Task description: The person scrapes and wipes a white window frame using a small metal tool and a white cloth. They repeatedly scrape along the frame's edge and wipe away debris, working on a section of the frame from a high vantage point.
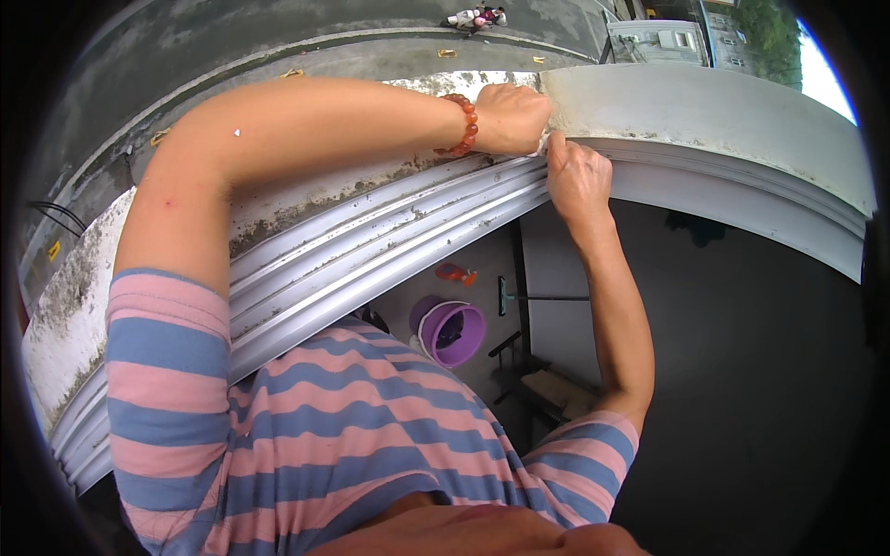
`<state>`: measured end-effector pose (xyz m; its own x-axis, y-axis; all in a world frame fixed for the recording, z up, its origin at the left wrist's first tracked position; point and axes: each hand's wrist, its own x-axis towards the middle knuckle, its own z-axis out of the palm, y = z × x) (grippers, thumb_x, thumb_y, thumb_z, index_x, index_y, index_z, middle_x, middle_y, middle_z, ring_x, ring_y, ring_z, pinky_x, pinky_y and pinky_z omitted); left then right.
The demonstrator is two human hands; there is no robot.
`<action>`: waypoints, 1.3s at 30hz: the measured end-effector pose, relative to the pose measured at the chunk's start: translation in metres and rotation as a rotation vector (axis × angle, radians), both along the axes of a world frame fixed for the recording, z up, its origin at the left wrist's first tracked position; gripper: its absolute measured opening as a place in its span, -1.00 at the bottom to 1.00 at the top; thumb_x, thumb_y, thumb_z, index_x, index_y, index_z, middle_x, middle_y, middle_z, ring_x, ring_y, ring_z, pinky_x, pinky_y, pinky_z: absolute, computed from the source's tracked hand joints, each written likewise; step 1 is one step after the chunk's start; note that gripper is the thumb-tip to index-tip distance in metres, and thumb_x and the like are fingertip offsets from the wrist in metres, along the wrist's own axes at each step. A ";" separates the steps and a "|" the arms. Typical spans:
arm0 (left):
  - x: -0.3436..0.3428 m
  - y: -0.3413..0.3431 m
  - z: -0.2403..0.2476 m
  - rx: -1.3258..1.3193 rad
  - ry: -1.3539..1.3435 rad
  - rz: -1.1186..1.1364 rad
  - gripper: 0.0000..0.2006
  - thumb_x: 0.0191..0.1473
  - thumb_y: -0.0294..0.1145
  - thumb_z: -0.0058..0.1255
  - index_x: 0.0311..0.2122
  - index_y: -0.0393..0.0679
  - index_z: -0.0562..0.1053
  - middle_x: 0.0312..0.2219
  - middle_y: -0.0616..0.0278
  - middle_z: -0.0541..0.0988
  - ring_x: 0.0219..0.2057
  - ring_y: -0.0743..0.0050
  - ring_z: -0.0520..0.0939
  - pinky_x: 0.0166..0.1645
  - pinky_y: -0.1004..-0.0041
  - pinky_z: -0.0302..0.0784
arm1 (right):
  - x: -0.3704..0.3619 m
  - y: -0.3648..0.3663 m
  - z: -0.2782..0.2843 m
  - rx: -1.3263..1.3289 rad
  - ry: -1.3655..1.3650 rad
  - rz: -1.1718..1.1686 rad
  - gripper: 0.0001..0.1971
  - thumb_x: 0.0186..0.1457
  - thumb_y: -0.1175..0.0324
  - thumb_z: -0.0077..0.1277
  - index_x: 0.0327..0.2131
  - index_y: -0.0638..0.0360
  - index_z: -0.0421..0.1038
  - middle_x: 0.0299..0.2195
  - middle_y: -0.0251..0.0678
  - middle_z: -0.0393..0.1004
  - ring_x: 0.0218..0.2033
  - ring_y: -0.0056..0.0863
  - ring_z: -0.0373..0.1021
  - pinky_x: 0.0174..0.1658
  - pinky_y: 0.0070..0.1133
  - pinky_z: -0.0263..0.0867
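My left hand [512,119], with a red bead bracelet [464,125] at its wrist, reaches over the window frame to the outer ledge. Its fingers are curled closed near the frame's corner. My right hand [580,176] is also closed, its thumb side up against the same corner, almost touching the left. A small whitish bit shows between the two hands; what they grip is too hidden to name. Beneath my left arm run the white window tracks [389,246], specked with dirt. The outer ledge [88,278] is white and stained dark.
Indoors below are a purple bucket [471,334], an orange-red spray bottle [455,273], a squeegee-like tool with a long handle [547,298] and a dark stool-like piece [556,391]. Far below outside lies a street [213,56] with people on a scooter [476,18].
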<state>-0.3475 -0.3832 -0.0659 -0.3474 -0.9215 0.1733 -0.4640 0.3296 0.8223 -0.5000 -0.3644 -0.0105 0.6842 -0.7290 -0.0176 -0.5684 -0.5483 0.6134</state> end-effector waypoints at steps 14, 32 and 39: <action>0.003 0.015 0.004 0.057 0.453 -0.002 -0.84 -0.10 -0.35 0.10 -0.39 -0.17 0.47 -0.45 0.15 0.57 -0.36 0.24 0.57 -0.26 0.36 0.42 | 0.003 0.064 0.049 -0.103 -0.370 -0.277 -0.92 0.02 0.39 -0.02 -0.39 0.14 0.36 -0.63 -0.25 0.43 -0.60 -0.29 0.40 -0.56 -0.45 0.26; -0.034 -0.005 0.008 0.222 0.322 0.159 -0.84 -0.09 -0.29 0.01 -0.41 -0.13 0.43 -0.48 0.14 0.56 -0.34 0.15 0.56 -0.23 0.28 0.40 | -0.009 0.039 0.016 -0.146 -0.266 -0.165 -0.84 0.02 0.37 -0.01 -0.54 0.11 0.24 -0.74 -0.30 0.37 -0.71 -0.31 0.36 -0.65 -0.45 0.23; -0.025 0.004 0.004 0.065 0.346 0.039 -0.79 -0.10 -0.32 0.11 -0.35 -0.12 0.39 -0.50 0.14 0.55 -0.38 0.16 0.56 -0.30 0.29 0.40 | -0.009 0.029 0.009 -0.251 -0.331 -0.118 -0.87 0.02 0.37 -0.01 -0.53 0.10 0.27 -0.74 -0.33 0.35 -0.68 -0.36 0.36 -0.65 -0.48 0.23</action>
<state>-0.3723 -0.3795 -0.0619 -0.2430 -0.9458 0.2153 -0.1649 0.2590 0.9517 -0.5094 -0.3355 -0.0015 0.5347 -0.7566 0.3764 -0.8070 -0.3250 0.4931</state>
